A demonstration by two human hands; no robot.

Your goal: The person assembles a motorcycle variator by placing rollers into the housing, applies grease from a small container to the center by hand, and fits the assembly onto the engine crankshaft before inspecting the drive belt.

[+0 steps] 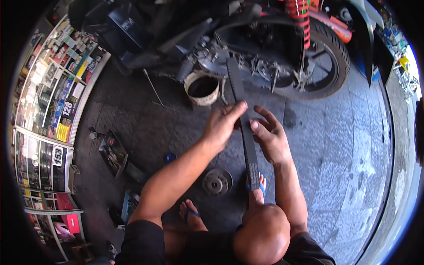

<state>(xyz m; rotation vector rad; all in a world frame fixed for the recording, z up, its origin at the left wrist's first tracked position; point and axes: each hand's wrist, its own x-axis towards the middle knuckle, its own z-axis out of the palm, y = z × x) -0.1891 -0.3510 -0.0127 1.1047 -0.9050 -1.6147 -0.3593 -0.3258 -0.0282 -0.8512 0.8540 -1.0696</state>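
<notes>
A black toothed drive belt stretches away from me as a long, narrow loop, its far end in front of the scooter's opened engine side. My left hand is closed on it near the middle, the thumb lying along its left edge. Just right of the belt, my right hand has its fingers apart, with the thumb tip close to the belt's edge. Whether that thumb touches it, I cannot tell. Below the belt on the floor, left of its near end, lies a round metal pulley-like part.
A pale bucket with a dark inside stands under the scooter. The rear wheel and red shock spring are at the far right. A tray of tools and a thin rod lie left, before glass display shelves.
</notes>
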